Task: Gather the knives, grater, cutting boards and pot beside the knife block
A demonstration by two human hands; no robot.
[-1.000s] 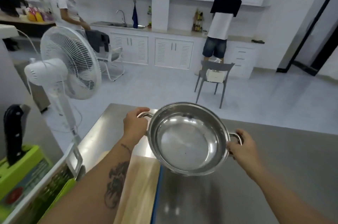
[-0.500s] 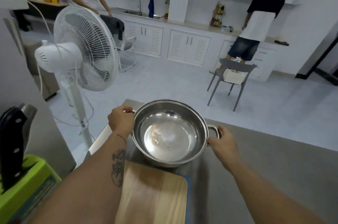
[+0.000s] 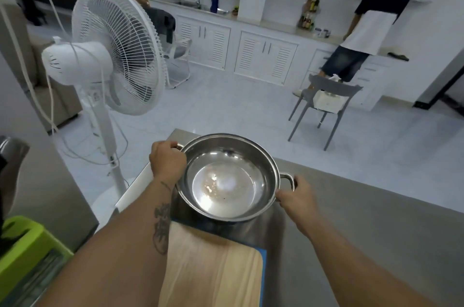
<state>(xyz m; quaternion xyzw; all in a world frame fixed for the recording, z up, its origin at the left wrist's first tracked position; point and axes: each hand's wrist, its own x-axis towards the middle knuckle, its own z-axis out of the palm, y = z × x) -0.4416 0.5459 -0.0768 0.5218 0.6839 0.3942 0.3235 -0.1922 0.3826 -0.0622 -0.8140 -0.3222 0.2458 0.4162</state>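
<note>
A shiny steel pot (image 3: 227,178) with two side handles sits at the far left corner of the steel counter (image 3: 364,226), its near side over the far end of the cutting boards. My left hand (image 3: 167,162) grips its left handle. My right hand (image 3: 293,197) holds the right handle. A wooden cutting board (image 3: 213,269) lies on a blue board (image 3: 263,264) just in front of the pot. The green knife block (image 3: 27,254) stands at the lower left, with a black knife handle (image 3: 3,168) at the left edge.
A white standing fan (image 3: 113,55) is close to the counter's left side. A grey chair (image 3: 324,106) stands on the floor beyond. Two people are at the far kitchen counter with its sink (image 3: 190,3).
The pot has moved away from me to the far left corner of the counter and come down low. Both hands stayed on its handles. More of the wooden board shows.
</note>
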